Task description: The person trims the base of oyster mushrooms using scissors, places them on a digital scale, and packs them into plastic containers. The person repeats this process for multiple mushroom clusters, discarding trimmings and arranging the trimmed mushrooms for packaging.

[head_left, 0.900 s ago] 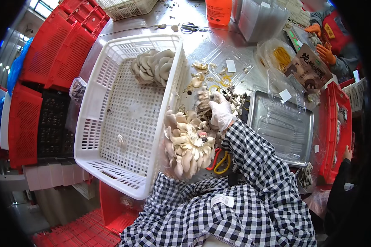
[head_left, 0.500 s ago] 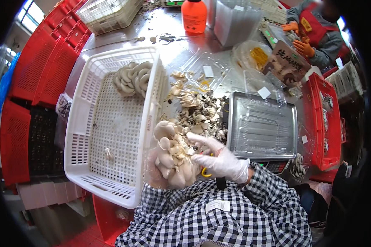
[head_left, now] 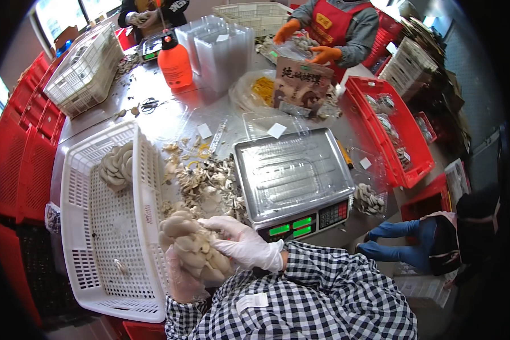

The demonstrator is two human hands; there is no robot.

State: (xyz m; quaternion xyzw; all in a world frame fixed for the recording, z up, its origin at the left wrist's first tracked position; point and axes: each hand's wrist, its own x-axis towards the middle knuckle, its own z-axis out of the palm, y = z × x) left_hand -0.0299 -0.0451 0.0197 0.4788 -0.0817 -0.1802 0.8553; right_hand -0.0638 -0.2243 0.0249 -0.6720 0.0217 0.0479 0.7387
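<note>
My left hand (head_left: 181, 272), in a pinkish glove, holds a pale oyster mushroom cluster (head_left: 191, 241) from below, mostly behind it. My right hand (head_left: 246, 246), white-gloved, grips the cluster's right side with bent fingers. Left of them is a white perforated basket (head_left: 105, 255) with a grey mushroom clump (head_left: 116, 164) at its back. Beyond my hands lie mushroom trimmings (head_left: 207, 187). A steel-topped scale (head_left: 289, 170) with lit displays stands to the right, a clear lid (head_left: 275, 119) behind it.
An orange spray bottle (head_left: 175, 68), clear containers (head_left: 226, 56), scissors (head_left: 149, 105) and a crate (head_left: 79, 79) are on the table's far part. A co-worker in a red apron (head_left: 337, 28) and another person (head_left: 152, 14) handle mushrooms. A red crate (head_left: 408, 164) stands right. Someone's legs (head_left: 399, 249) show lower right.
My right hand has come down from the trimmings to the cluster in my left hand. The view has tilted up, showing more of the far table and another worker.
</note>
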